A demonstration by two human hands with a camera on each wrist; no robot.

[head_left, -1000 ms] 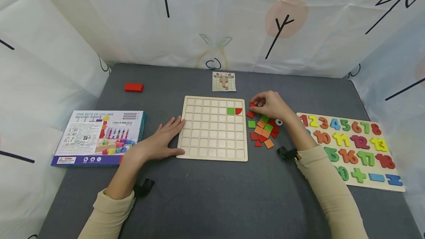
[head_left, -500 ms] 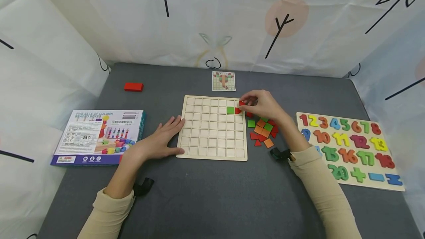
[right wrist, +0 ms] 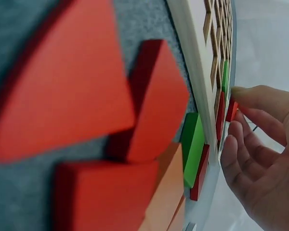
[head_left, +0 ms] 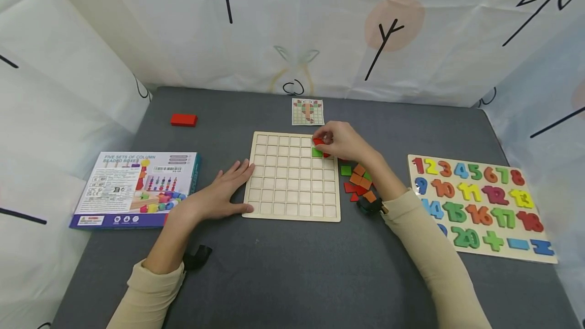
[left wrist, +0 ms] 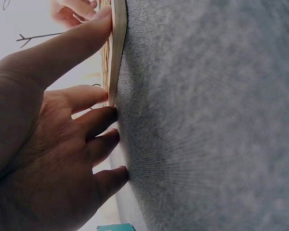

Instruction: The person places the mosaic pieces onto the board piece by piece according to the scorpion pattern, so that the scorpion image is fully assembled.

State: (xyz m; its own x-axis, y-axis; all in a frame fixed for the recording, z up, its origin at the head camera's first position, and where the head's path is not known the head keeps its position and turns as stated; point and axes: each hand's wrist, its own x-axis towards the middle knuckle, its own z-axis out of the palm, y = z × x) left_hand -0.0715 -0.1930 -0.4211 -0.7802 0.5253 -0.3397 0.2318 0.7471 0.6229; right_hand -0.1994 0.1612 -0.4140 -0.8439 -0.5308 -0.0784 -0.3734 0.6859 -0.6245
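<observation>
A wooden grid board (head_left: 287,183) lies in the middle of the table. My left hand (head_left: 223,193) rests at its left edge, fingers spread and straight; the left wrist view shows the thumb (left wrist: 82,45) on the board's side. Over the upper right of the grid, my right hand (head_left: 344,141) pinches a small red piece (right wrist: 232,110) between thumb and fingertips. A green square (head_left: 316,152) sits in a cell just below that piece. Beside the square is a red tile (right wrist: 220,114) in the grid, mostly hidden by the right hand in the head view.
Loose red, orange and green tiles (head_left: 358,181) lie right of the board, partly under the right forearm. A pattern card (head_left: 308,111) is behind the board. A number puzzle (head_left: 486,207) stands at right; a box (head_left: 137,189) and a red block (head_left: 184,120) at left.
My right hand has moved left from the loose tiles to over the grid, carrying the red piece. My left hand has stayed at the board's edge.
</observation>
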